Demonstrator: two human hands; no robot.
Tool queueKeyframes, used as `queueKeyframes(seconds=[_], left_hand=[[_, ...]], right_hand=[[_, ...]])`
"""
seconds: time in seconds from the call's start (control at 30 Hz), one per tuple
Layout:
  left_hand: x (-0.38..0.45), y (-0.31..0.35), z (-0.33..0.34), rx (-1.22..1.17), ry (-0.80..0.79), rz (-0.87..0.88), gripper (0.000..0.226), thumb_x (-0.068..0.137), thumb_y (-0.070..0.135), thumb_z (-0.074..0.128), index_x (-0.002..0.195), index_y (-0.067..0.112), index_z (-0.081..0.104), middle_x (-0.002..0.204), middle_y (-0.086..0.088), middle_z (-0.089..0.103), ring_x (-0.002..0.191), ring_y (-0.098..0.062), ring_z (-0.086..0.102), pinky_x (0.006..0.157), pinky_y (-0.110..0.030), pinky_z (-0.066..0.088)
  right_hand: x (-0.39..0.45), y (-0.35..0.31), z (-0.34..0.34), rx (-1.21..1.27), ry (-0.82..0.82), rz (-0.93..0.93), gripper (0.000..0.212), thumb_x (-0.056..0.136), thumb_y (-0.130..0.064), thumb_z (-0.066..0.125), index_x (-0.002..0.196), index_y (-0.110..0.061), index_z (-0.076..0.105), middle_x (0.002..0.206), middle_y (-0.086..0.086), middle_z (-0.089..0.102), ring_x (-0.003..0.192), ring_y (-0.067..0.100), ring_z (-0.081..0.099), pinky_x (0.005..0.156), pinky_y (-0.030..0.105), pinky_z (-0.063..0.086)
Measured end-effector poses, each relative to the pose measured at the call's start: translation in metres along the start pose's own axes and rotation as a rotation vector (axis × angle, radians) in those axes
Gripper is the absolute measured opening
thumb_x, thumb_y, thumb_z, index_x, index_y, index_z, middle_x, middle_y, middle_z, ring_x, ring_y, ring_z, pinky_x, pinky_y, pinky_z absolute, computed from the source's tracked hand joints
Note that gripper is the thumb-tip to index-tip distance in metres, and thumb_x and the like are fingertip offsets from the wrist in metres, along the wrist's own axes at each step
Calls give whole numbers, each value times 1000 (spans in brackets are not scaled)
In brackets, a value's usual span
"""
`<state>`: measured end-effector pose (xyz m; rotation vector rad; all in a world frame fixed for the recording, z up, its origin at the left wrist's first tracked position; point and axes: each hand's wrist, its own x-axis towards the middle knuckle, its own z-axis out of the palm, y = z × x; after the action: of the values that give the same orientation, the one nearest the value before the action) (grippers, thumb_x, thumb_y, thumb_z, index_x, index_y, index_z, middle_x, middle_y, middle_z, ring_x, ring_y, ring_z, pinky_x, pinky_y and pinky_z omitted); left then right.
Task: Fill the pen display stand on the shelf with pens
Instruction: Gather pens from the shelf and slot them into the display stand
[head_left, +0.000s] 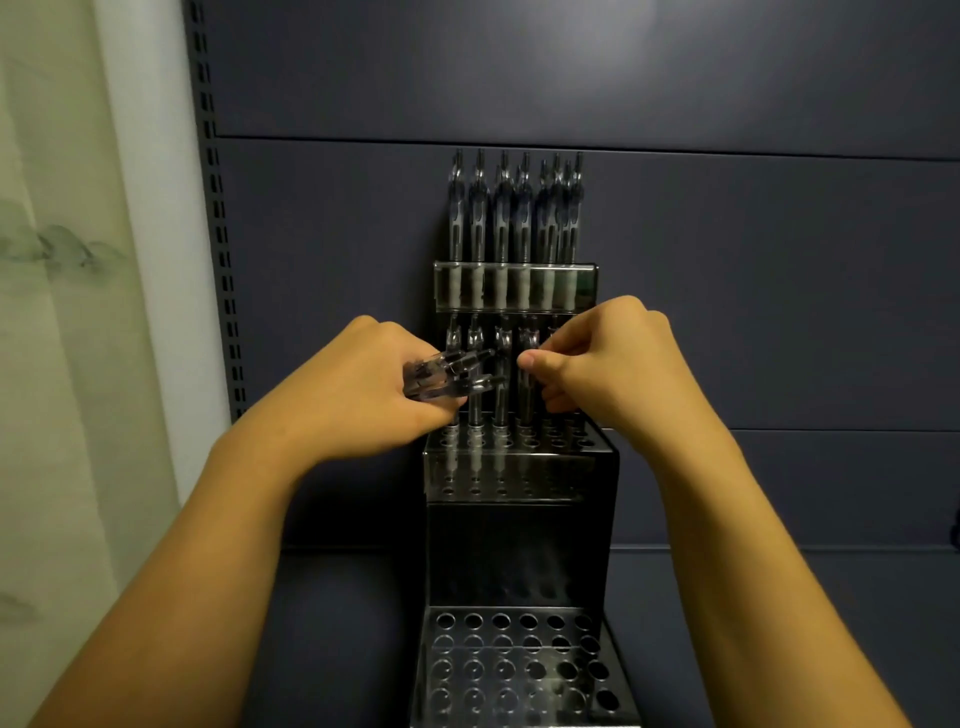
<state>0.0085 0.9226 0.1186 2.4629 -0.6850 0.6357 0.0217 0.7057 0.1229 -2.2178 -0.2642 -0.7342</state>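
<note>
Two bare forearms (no sleeves, watch or rings visible).

The pen display stand (522, 551) is glossy black, its tiers dotted with a regular grid of round holes. The pens (511, 218) are clear smoky grey (with whitish grips). Behind, the shelf back panel (727, 312) is dark slate blue. A pale green-and-white curtain (67, 312) carries faint grey-green smudges.

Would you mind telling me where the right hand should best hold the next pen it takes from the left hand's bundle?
Probably by the clip end: the spare pens lie roughly level in the left hand, their clip ends sticking out rightward past the fingers. The right hand could come from the right and pinch one end, drawing it out sideways.
</note>
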Motion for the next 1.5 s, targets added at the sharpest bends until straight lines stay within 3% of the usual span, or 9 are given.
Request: queueKeyframes(seconds=[0.2,0.33,0.47,0.6,0.77,0.93,1.1,1.27,1.5], left_hand=[[-1,2,2,34,-32,-9,34,85,23,73,59,6,59,56,-13,54,44,-9,37,45,-25,29],[0,5,5,61,-41,-17,30,83,29,70,59,14,60,53,-6,53,45,-14,42,48,-36,35],[1,8,9,122,-74,-3,22,74,43,63,60,27,58,51,3,52,47,-16,49,47,-36,40],[2,10,11,136,-97,-14,23,78,37,68,58,35,58,57,3,55,50,-15,52,49,-33,40],[3,8,10,68,-99,-28,24,82,34,71,62,24,62,53,4,56,47,-13,50,48,-34,40],[1,2,4,71,-87,-58,22,85,32,71,66,20,67,50,5,52,44,-10,41,47,-30,35],[0,-1,2,58,-103,-64,22,88,38,69,71,25,72,44,9,48,40,-7,36,42,-20,29],[-2,-4,-2,135,-214,-74,28,88,33,67,67,15,69,50,4,49,46,-8,37,45,-24,31],[-2,-4,-4,139,-220,-62,27,87,32,67,64,17,67,51,4,51,47,-9,39,48,-26,33]], right_hand=[[-13,-12,-26,34,31,-133,19,81,-36,83,92,-21,77,74,-3,75,68,7,73,78,33,63],[-28,-26,-34,150,-207,-320,20,79,-39,81,94,-27,80,83,-9,77,81,7,74,80,35,62],[-29,-29,-21,58,-280,-410,22,74,-39,86,92,-28,80,84,-15,77,83,-3,72,79,23,59],[-26,-28,-9,17,-252,-439,14,78,-34,86,88,-26,81,81,-14,76,80,-6,70,73,14,55],[-26,-23,-14,96,-192,-421,9,78,-30,86,83,-24,82,75,-10,76,75,0,72,71,20,58],[-20,-13,-31,461,-91,-322,15,76,-24,84,79,-10,79,74,16,73,70,35,69,67,42,57],[-17,-1,-46,851,-130,-181,25,74,-13,75,94,1,73,88,19,74,82,31,73,76,38,63],[-9,4,-48,1096,-118,-28,26,78,-14,67,102,-4,70,91,11,74,81,26,73,76,37,60],[-4,12,-46,1007,49,22,17,95,-6,62,109,-4,71,83,3,75,77,20,73,75,32,60]])
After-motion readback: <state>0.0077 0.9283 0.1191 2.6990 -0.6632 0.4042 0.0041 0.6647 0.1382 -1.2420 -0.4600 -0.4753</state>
